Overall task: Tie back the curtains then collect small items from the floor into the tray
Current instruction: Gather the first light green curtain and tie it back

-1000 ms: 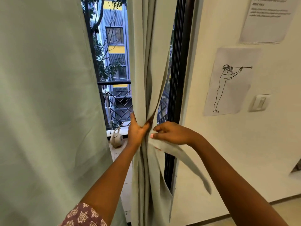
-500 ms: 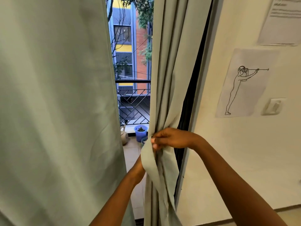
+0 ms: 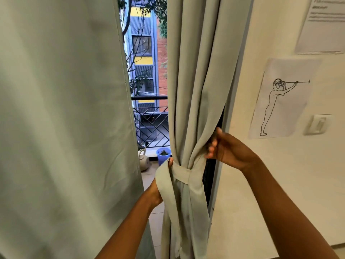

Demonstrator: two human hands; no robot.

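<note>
The right pale green curtain (image 3: 197,86) hangs gathered beside the door frame. A tieback strip (image 3: 182,173) of the same cloth is wrapped round it at waist height, its ends trailing down. My left hand (image 3: 155,193) holds the strip's loop at the curtain's left side, mostly hidden by the cloth, with one fingertip showing above. My right hand (image 3: 226,149) grips the curtain's right edge just above the strip, fingers curled into the folds. The left curtain (image 3: 61,118) hangs loose and fills the left half of the view. No tray or floor items are in view.
Between the curtains a balcony shows a black railing (image 3: 149,98), a blue pot (image 3: 163,156) and a pale watering can (image 3: 143,161). The white wall at right carries a figure drawing (image 3: 280,101), a printed sheet (image 3: 324,25) and a light switch (image 3: 318,124).
The strip has been brought round the curtain and now circles it. My left hand moved lower and left with the strip's loop; my right hand shifted right to the curtain's edge.
</note>
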